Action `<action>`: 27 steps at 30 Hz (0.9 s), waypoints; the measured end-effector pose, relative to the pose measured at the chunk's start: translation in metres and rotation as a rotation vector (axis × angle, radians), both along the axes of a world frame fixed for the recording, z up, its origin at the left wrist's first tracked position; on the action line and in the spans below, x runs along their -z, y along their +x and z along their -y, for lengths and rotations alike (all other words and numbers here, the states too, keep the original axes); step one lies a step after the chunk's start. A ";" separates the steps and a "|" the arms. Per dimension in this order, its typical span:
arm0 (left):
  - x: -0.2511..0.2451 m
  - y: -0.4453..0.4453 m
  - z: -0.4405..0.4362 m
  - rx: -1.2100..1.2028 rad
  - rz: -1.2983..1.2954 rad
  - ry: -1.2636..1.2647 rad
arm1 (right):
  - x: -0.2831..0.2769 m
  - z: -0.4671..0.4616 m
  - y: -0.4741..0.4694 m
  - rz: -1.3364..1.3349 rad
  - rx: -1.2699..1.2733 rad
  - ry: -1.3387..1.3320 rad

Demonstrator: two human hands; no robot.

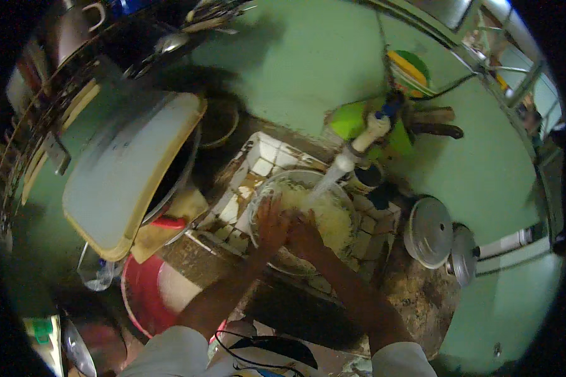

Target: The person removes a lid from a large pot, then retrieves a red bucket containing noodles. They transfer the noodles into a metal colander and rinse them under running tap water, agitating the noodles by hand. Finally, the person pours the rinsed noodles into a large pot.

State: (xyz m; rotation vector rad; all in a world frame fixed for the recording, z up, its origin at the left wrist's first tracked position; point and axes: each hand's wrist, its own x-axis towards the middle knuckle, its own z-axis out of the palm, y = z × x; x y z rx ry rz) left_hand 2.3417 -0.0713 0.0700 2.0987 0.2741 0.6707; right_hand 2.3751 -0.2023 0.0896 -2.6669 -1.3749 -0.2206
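A round bowl (298,175) with a see-through or metal rim sits in the white-tiled sink (270,153). It holds a pale yellowish, wet mass (337,221), perhaps grain in cloudy water; the blur does not settle it. Water (324,183) streams from the pale plastic tap (365,136) into the bowl. My left hand (272,224) is over the left of the bowl, fingers pointing away from me. Close beside it, my right hand (306,235) has bent fingers turned towards the left. Whether either hand grips anything is hidden.
Left of the sink, a light board or lid (132,165) with a yellowish edge leans over a dark pot (181,174). A red-handled tool (170,222) lies there, above a red bucket (144,292). Pot lids (429,233) stand at right. Knives (436,129) hang behind the tap.
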 end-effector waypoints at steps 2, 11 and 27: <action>0.057 0.017 -0.077 0.056 -0.081 0.330 | -0.039 -0.033 -0.009 -0.131 -0.067 -0.028; 0.088 0.023 -0.004 0.073 -0.277 0.053 | 0.042 0.113 0.074 -0.842 0.940 0.773; 0.086 -0.018 0.002 -0.351 -0.186 -0.691 | -0.014 -0.073 0.038 -0.424 0.464 0.151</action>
